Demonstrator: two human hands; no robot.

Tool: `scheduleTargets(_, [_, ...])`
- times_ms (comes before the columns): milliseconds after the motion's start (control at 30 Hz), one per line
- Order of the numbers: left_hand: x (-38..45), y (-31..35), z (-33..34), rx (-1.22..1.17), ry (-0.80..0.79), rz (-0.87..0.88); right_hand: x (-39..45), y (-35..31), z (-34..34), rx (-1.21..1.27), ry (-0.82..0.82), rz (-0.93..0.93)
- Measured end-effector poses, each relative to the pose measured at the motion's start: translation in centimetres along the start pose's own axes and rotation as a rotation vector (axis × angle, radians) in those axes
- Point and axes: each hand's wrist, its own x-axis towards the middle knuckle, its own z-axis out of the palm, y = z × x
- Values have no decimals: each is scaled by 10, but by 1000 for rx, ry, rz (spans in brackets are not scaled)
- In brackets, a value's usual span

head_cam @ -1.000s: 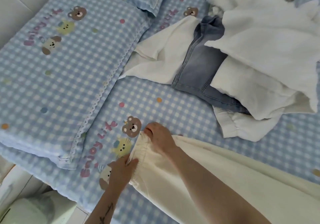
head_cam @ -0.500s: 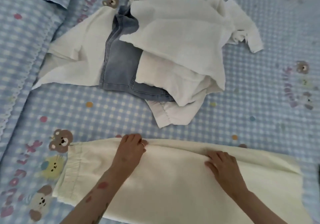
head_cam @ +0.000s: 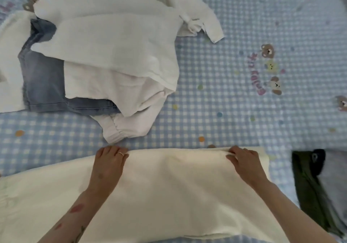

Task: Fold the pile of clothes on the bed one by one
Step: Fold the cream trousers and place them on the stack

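Now both hands sit on the far edge of the cream garment [head_cam: 169, 192] across the lower frame: left hand [head_cam: 109, 165] seemingly pinching it, right hand [head_cam: 245, 163] gripping a fold, clothes pile [head_cam: 112, 59] waiting upper left on the bed [head_cam: 234, 92].

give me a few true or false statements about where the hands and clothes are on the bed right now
1. Both hands are on the cream garment. True: the left hand and right hand are at its far edge.
2. The denim piece lies on top of the pile. False: white clothes partly cover it.
3. The left hand wears a ring. True.
4. A dark green item lies left of the cream garment. False: it is to the right.
5. The bed sheet is plain white. False: blue checked.
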Motion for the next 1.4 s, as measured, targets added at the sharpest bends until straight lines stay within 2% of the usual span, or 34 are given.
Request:
scheduleTargets(133, [16,39,13,36,-9,-132,28,20,-14,37,216,-71])
scheduleTargets(167, [16,54,16,30,18,-87,30,23,-15,51,272,-75])
scheduleTargets(233, [8,97,26,-4,59,97,19,38,-13,76,332,48])
scheduleTargets(300, [-4,147,36,-71,0,263,-9,54,-3,48,357,211])
scheduleTargets(333, [-10,168,41,-100,-43,312,-25,54,7,4,357,226])
scheduleTargets(400, [-12,209,54,-123,-122,359,-46,48,26,-51,303,110])
scheduleTargets(500, [0,247,78,-101,-174,338,-38,29,55,-48,208,-118])
scheduleTargets(567, [10,253,93,-43,-207,331,-26,34,68,-60,179,-154])
scheduleTargets(633, [10,238,102,25,-220,348,-21,53,72,-79,155,-124])
scheduleTargets(700, [0,209,101,81,-212,297,-25,81,66,-96,174,-8])
scheduleTargets(800, [-29,158,85,93,-196,54,-34,101,49,29,235,369])
scheduleTargets(833, [-40,147,78,74,-197,-25,-37,87,45,76,288,425])
scheduleTargets(867, [-50,140,73,58,-204,-82,-39,61,44,103,335,378])
scheduleTargets(900, [-58,136,70,44,-215,-114,-43,26,49,123,347,232])
scheduleTargets(967, [-69,132,71,14,-229,-131,-55,-59,73,136,266,-187])
scheduleTargets(1000, [-71,130,73,3,-220,-132,-59,-91,85,114,210,-337])
scheduleTargets(1067, [-73,112,76,15,-174,-157,-47,-123,102,39,130,-496])
scheduleTargets(1167, [-82,55,69,57,-152,-254,-26,-101,112,-64,95,-463])
scheduleTargets(1267, [-117,-25,49,103,-133,-462,-23,-79,109,-100,78,-409])
scheduleTargets(1333, [-142,-74,29,83,-113,-674,-28,-84,105,-71,78,-335])
scheduleTargets(1400, [-158,-104,13,62,-92,-770,-40,-121,101,-13,130,-279])
